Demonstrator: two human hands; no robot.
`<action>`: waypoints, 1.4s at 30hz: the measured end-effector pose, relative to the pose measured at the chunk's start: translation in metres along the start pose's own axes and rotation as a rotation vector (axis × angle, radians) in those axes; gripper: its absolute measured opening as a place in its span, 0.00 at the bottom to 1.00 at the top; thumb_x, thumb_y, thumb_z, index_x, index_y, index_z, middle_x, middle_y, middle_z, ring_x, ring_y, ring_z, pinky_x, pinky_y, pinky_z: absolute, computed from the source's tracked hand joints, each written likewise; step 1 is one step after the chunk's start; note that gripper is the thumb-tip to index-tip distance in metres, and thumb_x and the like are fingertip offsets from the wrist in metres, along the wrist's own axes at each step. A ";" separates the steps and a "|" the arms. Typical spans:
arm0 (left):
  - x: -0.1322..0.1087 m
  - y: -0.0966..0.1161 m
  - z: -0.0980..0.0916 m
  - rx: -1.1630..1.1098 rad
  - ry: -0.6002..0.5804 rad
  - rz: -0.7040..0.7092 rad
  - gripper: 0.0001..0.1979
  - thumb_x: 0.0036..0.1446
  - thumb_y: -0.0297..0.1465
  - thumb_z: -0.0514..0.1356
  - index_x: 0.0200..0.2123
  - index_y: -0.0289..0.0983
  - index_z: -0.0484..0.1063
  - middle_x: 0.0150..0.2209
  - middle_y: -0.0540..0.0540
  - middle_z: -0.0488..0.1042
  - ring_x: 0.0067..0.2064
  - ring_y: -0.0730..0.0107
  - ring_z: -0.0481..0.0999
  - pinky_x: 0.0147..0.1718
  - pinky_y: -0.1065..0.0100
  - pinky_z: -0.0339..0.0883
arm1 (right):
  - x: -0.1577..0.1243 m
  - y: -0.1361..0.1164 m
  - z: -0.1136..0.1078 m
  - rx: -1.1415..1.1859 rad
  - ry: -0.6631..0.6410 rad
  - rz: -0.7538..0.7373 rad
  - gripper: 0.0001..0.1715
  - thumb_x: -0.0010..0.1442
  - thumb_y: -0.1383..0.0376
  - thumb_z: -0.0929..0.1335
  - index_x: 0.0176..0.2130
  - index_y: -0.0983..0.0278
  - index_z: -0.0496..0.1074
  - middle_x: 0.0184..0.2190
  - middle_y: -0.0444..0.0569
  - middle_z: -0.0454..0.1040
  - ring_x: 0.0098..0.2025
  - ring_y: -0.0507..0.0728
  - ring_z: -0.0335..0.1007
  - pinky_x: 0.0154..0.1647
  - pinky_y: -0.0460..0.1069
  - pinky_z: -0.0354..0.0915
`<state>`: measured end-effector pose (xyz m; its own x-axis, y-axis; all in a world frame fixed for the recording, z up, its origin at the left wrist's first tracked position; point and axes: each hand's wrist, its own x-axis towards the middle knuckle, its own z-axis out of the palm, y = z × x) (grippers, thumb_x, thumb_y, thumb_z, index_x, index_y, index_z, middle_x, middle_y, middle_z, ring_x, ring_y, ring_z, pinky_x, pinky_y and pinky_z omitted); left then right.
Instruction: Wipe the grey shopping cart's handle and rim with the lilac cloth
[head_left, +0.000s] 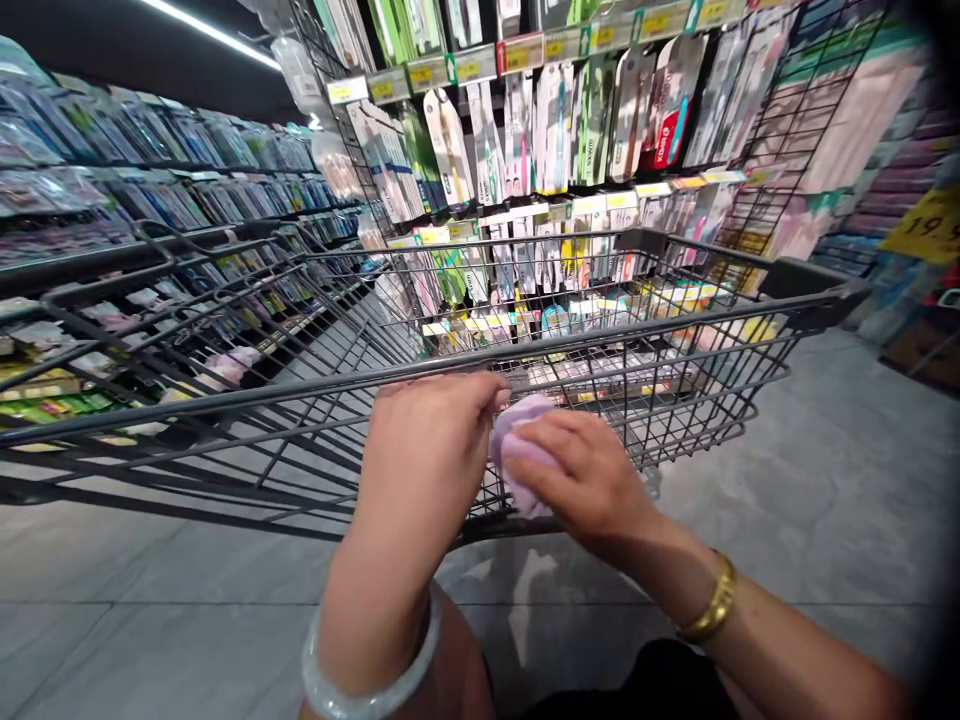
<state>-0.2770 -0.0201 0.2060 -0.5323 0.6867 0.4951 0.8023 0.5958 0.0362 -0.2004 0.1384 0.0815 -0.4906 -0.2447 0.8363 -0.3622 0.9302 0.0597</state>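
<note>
Packed goods (180,143) line my left; the black shopping cart (300,389) stands between me and the hanging toothbrushes (517,135). My left hand (427,440) bends at its rail, fingers hidden, grip unclear; my right hand (592,470) closes round a bunched lilac cloth (517,445) beside it.

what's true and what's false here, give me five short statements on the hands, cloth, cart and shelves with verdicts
1. The right hand holds a purple cloth. True.
2. The gold bracelet is on the left arm. False: the gold bracelet is on the right arm.
3. Packaged toothbrushes hang beyond the cart. True.
4. The cart has solid sides. False: the cart has open wire sides.
5. The left hand is left of the cloth, in the picture. True.
</note>
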 end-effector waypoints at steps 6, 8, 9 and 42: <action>-0.006 -0.013 -0.013 0.012 -0.016 -0.076 0.09 0.61 0.27 0.58 0.29 0.41 0.74 0.28 0.51 0.77 0.28 0.69 0.72 0.30 0.67 0.56 | 0.018 -0.017 0.012 0.181 -0.119 0.103 0.19 0.64 0.72 0.62 0.52 0.62 0.72 0.52 0.53 0.73 0.55 0.59 0.65 0.56 0.57 0.63; -0.005 -0.013 -0.012 0.028 -0.022 -0.097 0.10 0.59 0.26 0.58 0.26 0.40 0.71 0.25 0.52 0.75 0.26 0.70 0.70 0.27 0.67 0.53 | 0.032 -0.034 0.026 0.203 -0.174 0.136 0.14 0.65 0.69 0.62 0.46 0.60 0.74 0.44 0.51 0.74 0.46 0.58 0.65 0.46 0.54 0.64; -0.004 -0.012 -0.011 0.037 -0.022 -0.100 0.10 0.58 0.25 0.57 0.25 0.40 0.69 0.25 0.52 0.75 0.25 0.70 0.69 0.26 0.67 0.52 | 0.038 -0.040 0.031 0.187 -0.190 0.155 0.13 0.65 0.67 0.62 0.44 0.60 0.74 0.41 0.50 0.73 0.42 0.58 0.64 0.41 0.53 0.62; -0.010 -0.021 -0.004 0.009 0.041 0.003 0.11 0.62 0.26 0.57 0.42 0.45 0.77 0.36 0.51 0.82 0.36 0.63 0.79 0.30 0.64 0.57 | 0.041 -0.019 -0.023 0.005 -0.362 0.237 0.11 0.63 0.72 0.66 0.41 0.58 0.73 0.41 0.47 0.75 0.41 0.57 0.68 0.39 0.52 0.64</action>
<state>-0.2872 -0.0413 0.2041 -0.5178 0.6710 0.5307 0.8016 0.5973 0.0269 -0.1955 0.1167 0.1272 -0.8068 -0.1056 0.5813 -0.2092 0.9712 -0.1140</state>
